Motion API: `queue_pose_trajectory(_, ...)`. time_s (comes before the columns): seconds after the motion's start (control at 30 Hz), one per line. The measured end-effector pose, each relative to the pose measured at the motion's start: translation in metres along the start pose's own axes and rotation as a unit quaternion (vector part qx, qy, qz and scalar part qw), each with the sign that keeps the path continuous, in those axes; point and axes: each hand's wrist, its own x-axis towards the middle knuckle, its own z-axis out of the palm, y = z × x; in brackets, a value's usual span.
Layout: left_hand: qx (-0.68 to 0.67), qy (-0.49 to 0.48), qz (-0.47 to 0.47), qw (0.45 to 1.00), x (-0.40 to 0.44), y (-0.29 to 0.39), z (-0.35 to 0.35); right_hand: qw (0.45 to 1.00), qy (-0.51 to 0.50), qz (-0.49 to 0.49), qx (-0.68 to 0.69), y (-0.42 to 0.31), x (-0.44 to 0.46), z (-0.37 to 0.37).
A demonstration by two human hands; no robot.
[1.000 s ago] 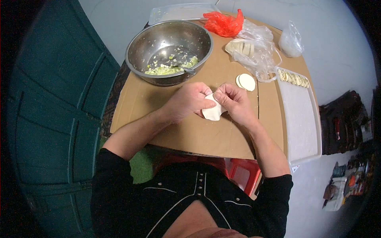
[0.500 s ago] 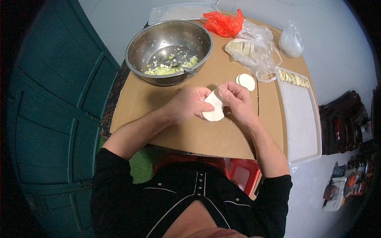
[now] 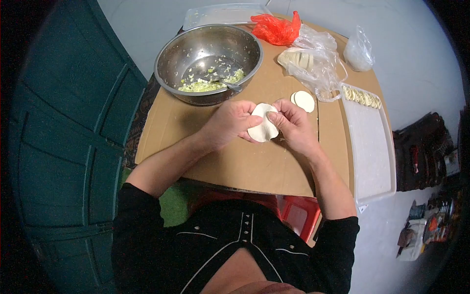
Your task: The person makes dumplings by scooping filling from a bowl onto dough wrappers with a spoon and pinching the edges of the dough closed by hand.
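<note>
A round white dough wrapper (image 3: 262,128) is held between both hands above the cardboard. My left hand (image 3: 234,122) pinches its left edge, thumb on top. My right hand (image 3: 295,126) grips the right side, its thumb pressed onto the face of the wrapper. Just beyond my right hand lie a few more round wrappers (image 3: 304,101), overlapping. A large steel bowl (image 3: 171,81) stands behind my left hand, with chopped green and white filling (image 3: 200,86) and a spoon (image 3: 232,86) inside.
Cardboard (image 3: 235,169) covers the table. A long white tray (image 3: 374,152) at the right holds a row of folded dumplings (image 3: 361,96) at its far end. Toward the back are a red plastic bag (image 3: 277,30), clear bags with wrappers (image 3: 299,60), another clear bag (image 3: 360,51) and a plastic lid (image 3: 223,14).
The wrapper has turned and been spread between my fingers, now showing a rounder face. Both hands have shifted slightly, and my right thumb has moved down onto the wrapper.
</note>
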Motion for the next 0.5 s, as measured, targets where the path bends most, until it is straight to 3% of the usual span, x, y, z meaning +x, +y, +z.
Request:
queue_pose_trajectory(0.17,0.006,0.031,0.007,0.999,-0.001,0.003,0.002,0.999,0.001,0.036,0.01,0.0,0.001,-0.007)
queue_pose_trajectory(0.27,-0.015,0.042,0.001,0.999,-0.002,0.002,0.0,1.0,-0.009,-0.003,0.017,0.003,0.003,-0.012)
queue_pose_trajectory(0.37,-0.018,0.0,0.028,0.999,-0.001,0.001,-0.003,1.0,-0.016,0.001,0.003,0.001,0.001,-0.012)
queue_pose_trajectory(0.5,0.047,-0.043,-0.025,0.998,-0.004,0.006,0.001,0.996,-0.08,-0.021,-0.039,-0.005,-0.003,-0.008)
